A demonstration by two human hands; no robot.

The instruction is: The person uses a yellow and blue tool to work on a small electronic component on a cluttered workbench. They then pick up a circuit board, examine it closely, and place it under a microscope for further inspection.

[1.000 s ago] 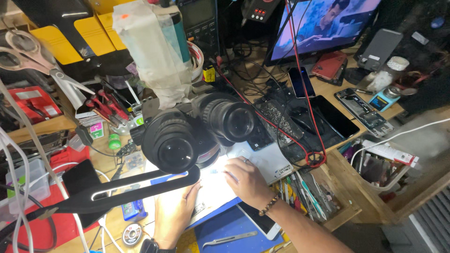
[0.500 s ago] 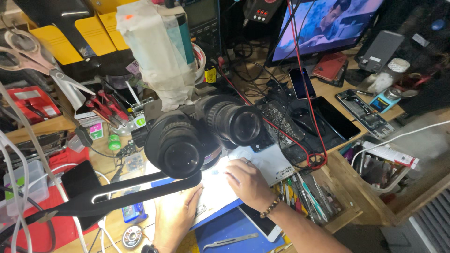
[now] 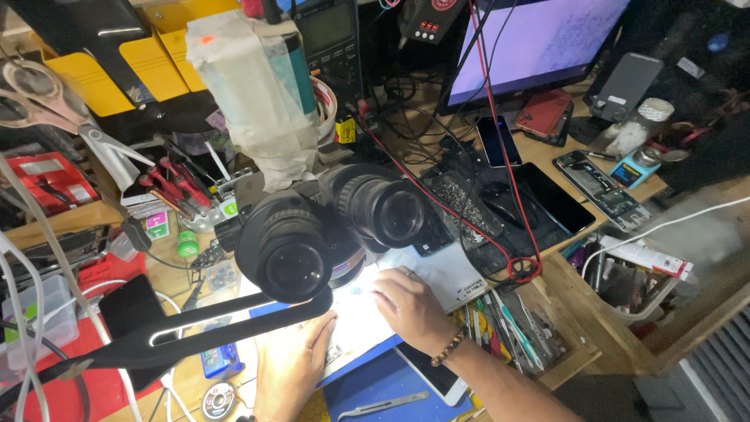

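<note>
We find both hands under the microscope [image 3: 336,230] on the lit pad [image 3: 361,322]. The left hand [image 3: 291,363] lies flat, fingers loose. The right hand [image 3: 410,306] curls; its grasp we cannot tell. The red lead [image 3: 500,168] beside could snag a wrist.

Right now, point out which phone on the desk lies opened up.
The phone at the desk's far right, its circuitry exposed; the dark tablet and the small phone show intact screens.
</note>
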